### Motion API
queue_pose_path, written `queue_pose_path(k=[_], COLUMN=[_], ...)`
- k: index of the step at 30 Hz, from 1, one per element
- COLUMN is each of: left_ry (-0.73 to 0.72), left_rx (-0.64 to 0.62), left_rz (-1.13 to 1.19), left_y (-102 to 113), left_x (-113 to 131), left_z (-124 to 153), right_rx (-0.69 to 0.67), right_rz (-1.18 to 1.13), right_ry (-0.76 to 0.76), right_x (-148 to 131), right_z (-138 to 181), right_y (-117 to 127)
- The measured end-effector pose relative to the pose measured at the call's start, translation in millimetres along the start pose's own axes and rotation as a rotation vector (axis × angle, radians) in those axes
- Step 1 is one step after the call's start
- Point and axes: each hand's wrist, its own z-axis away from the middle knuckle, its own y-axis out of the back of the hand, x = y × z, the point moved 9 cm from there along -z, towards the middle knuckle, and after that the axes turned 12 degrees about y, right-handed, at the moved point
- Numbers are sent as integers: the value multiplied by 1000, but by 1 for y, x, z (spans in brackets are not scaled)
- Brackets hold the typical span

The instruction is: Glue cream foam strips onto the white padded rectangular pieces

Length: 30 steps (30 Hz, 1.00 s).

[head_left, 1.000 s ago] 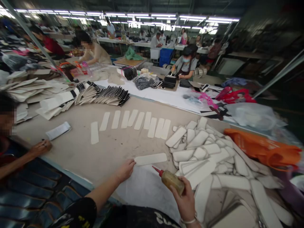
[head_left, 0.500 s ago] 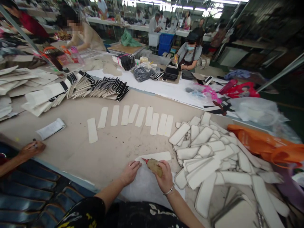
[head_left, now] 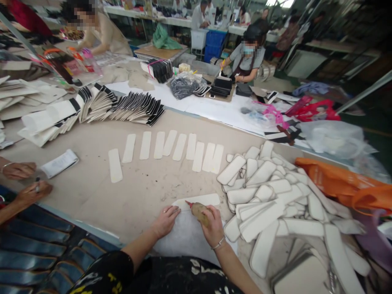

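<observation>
My right hand (head_left: 212, 226) is wrapped round a stained brownish squeeze bottle (head_left: 200, 213) with a red nozzle, likely glue. The bottle lies tilted, its nozzle pointing left over a cream strip with rounded corners (head_left: 208, 199). Below the strip is a whitish sheet (head_left: 186, 237); part of it lies under my forearms. My left hand (head_left: 167, 221) rests at the left end of the strip, its fingers laid down on the surface. Above my hands, several similar cream strips (head_left: 159, 145) lie in a loose row on the table.
A heap of pale padded pieces (head_left: 266, 188) covers the table at right, beside an orange bag (head_left: 333, 183). Fanned black-and-cream pieces (head_left: 137, 108) lie at far left. A neighbour's hand (head_left: 33, 192) holds a pen near a white packet (head_left: 59, 163). Another person (head_left: 245, 61) works opposite.
The nozzle has shifted slightly right along the strip, away from my left hand. My left hand has moved slightly left. A second hand of the neighbour now shows at the left edge.
</observation>
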Motion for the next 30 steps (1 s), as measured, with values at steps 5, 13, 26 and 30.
queue_pose_path(k=[5,13,26,30], left_ry=[-18,-10,45,55], left_rx=[34,75,32,24], left_rz=[-6,25,76,92], left_y=[-1,-6,4,7], left_x=[0,-4,-4,-2], left_z=[0,0,-1,-2], right_rx=[54,113,85,16], right_rz=[112,265,9,-83], right_ry=[-24,-131,-65,18], right_x=[26,65,13,-13], right_z=[13,37,12,-6], right_y=[33,74,37,4])
